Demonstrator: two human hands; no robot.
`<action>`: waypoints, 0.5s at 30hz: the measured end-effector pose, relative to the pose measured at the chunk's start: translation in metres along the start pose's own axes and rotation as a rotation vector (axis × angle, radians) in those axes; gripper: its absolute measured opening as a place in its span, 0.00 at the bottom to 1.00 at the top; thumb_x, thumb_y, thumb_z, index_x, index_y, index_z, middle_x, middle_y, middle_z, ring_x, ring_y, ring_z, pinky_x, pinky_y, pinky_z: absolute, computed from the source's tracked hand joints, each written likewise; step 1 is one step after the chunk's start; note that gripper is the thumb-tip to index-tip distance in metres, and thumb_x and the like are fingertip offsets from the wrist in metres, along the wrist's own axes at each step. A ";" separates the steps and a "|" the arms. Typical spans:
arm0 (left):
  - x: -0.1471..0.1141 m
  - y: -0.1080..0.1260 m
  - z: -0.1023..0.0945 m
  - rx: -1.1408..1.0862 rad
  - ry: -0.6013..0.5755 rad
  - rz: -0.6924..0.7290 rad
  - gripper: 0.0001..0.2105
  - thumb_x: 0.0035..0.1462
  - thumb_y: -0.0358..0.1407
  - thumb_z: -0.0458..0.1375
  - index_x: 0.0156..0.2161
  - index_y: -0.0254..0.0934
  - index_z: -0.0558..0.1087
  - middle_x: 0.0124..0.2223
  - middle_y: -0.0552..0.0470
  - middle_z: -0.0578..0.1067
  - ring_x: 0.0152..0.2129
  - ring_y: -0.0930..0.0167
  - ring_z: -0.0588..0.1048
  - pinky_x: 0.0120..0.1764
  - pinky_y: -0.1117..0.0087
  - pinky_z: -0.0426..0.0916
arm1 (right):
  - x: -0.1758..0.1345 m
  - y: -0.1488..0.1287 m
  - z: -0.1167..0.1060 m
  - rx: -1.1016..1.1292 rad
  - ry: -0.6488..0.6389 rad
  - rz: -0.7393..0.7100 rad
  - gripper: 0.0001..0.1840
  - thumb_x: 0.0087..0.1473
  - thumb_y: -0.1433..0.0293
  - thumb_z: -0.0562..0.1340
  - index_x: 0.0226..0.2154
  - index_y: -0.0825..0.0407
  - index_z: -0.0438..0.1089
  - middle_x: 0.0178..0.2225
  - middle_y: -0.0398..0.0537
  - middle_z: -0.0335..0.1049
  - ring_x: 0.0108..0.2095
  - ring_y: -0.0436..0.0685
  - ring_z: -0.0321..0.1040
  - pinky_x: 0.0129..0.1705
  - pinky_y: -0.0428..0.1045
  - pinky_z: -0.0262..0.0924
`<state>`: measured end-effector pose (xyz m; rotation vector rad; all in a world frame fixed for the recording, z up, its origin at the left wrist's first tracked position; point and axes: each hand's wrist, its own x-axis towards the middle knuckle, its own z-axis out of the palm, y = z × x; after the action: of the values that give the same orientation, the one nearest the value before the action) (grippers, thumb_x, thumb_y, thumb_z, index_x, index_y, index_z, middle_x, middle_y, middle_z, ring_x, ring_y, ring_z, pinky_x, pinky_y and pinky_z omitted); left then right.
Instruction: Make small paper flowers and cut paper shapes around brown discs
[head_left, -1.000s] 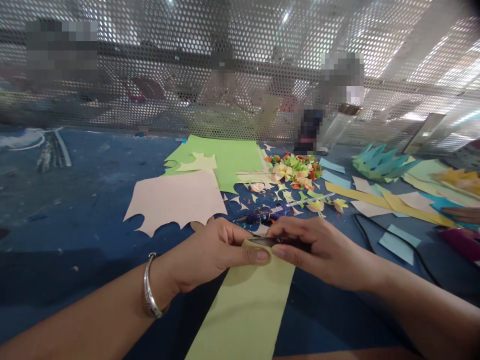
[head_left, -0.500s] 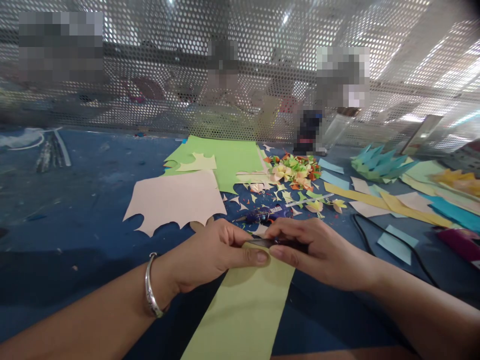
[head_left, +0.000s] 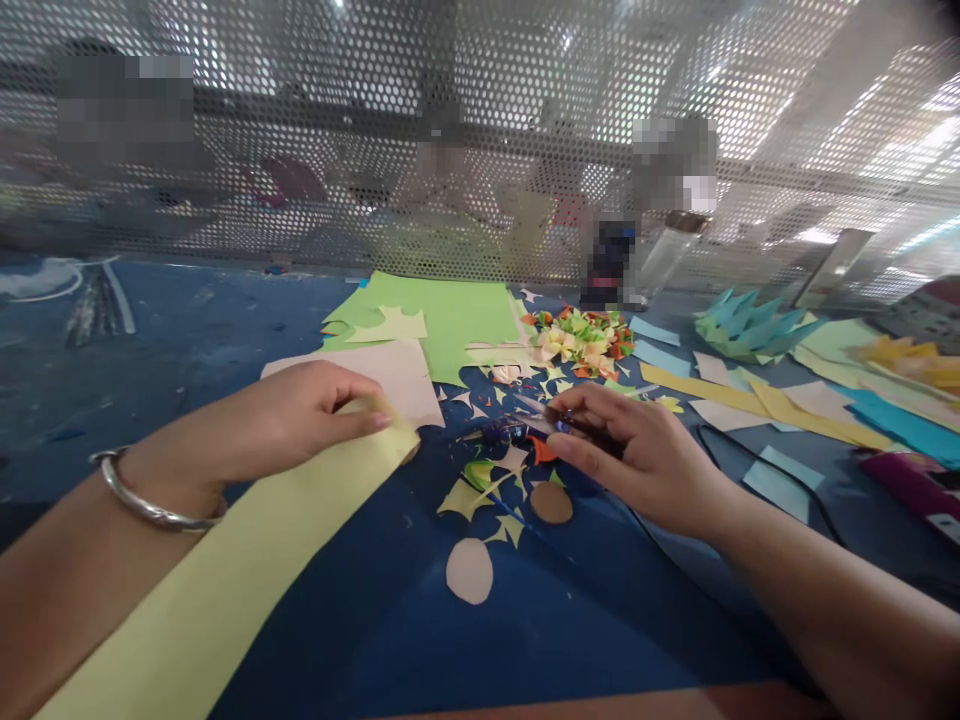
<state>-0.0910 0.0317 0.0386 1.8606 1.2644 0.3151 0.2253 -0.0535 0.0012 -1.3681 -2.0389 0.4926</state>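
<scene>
My left hand [head_left: 315, 415] pinches the end of a long pale yellow-green paper strip [head_left: 277, 550], which runs down to the lower left. The pinched end is blurred. My right hand [head_left: 637, 450] has its fingers closed around small scissors [head_left: 536, 412], whose blades point left and stand slightly apart; the handles are mostly hidden by my fingers. Beneath and between my hands lie a pale pink paper oval [head_left: 469, 571], a brown oval [head_left: 551, 502] and several pointed paper scraps [head_left: 465, 498]. A dark blue tool [head_left: 499, 432] lies behind them, too covered to name.
Behind my left hand lie a pink sheet [head_left: 360, 365] and a green sheet [head_left: 450, 310]. A heap of small paper flowers [head_left: 585, 338] and a blue paper crown-like shape [head_left: 750, 325] stand further back. Paper strips [head_left: 772, 405] and a black cable [head_left: 724, 465] lie right. A perforated metal panel [head_left: 300, 230] borders the table.
My hands have moved apart. The left one carried the paper strip left and up; the right one lifted slightly with the scissors. The ovals and scraps beneath have come into view.
</scene>
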 end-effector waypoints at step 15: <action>-0.026 -0.017 -0.042 0.513 0.133 -0.254 0.07 0.60 0.32 0.53 0.41 0.33 0.72 0.25 0.64 0.70 0.24 0.76 0.65 0.32 0.78 0.50 | 0.009 0.027 -0.034 -0.497 -0.230 0.218 0.16 0.64 0.55 0.57 0.39 0.48 0.71 0.26 0.44 0.73 0.26 0.55 0.66 0.28 0.49 0.48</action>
<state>-0.1391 0.0328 0.0573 2.0872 1.7783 -0.0319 0.2646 -0.0361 0.0122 -1.9172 -2.3099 0.2469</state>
